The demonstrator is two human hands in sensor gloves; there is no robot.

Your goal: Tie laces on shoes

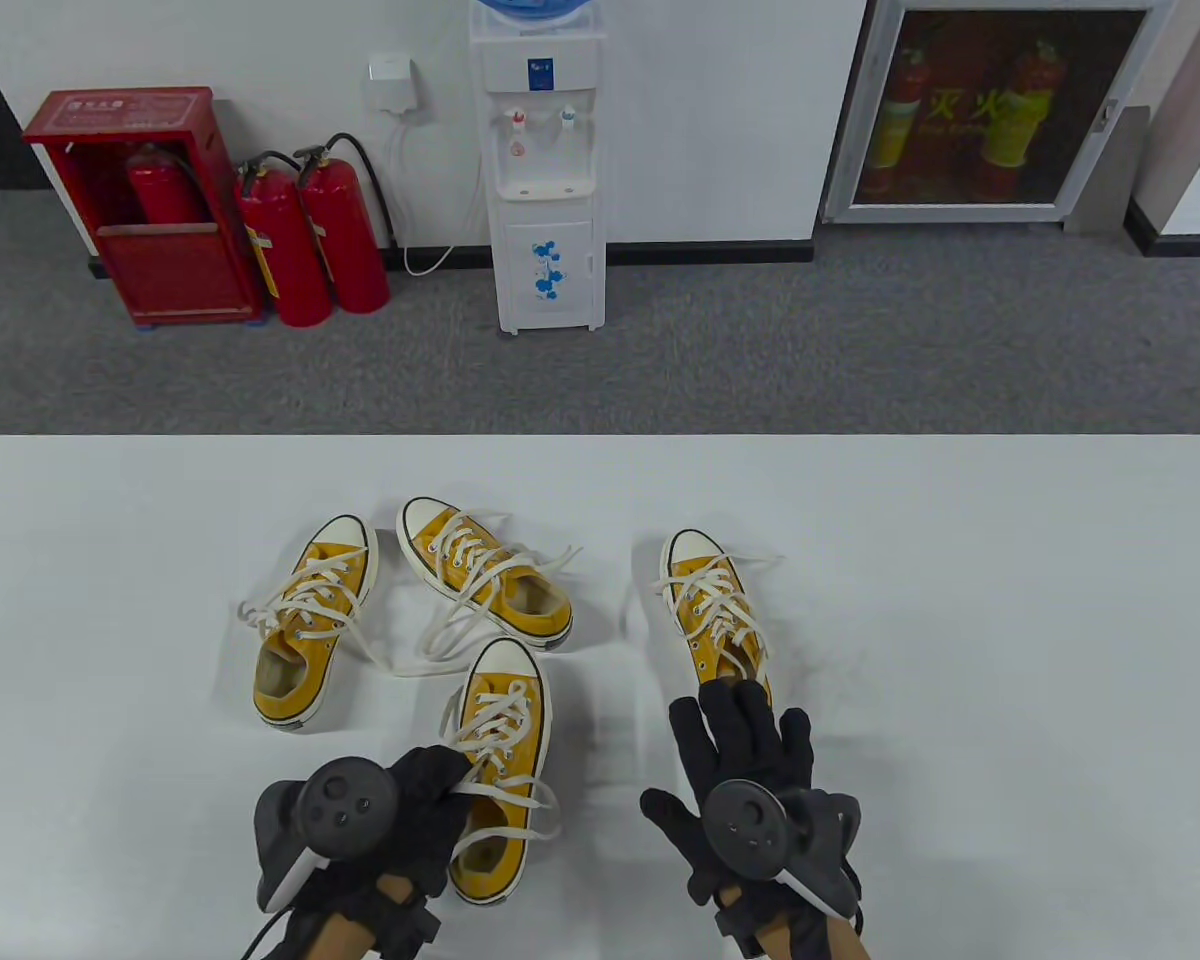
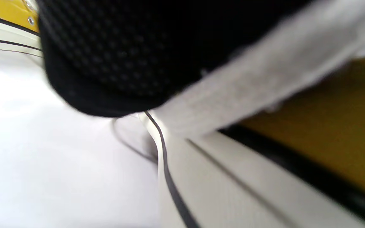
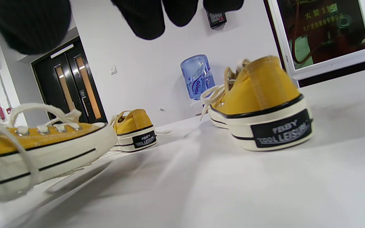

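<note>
Four yellow canvas shoes lie on the white worktop (image 1: 960,600), toes pointing away. The left hand (image 1: 400,810) pinches a white lace (image 1: 500,797) on the nearest shoe (image 1: 498,770). The right hand's (image 1: 750,790) fingers (image 1: 735,715) are spread over the right shoe's (image 1: 712,610) heel.

Right table half (image 1: 1010,650) open — shoes (image 1: 315,620) crowd left.

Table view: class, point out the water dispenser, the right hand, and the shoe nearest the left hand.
water dispenser (image 1: 545,180): table view, front panel.
right hand (image 1: 740,745): table view, back of glove.
nearest shoe (image 1: 500,715): table view, laced top.
</note>
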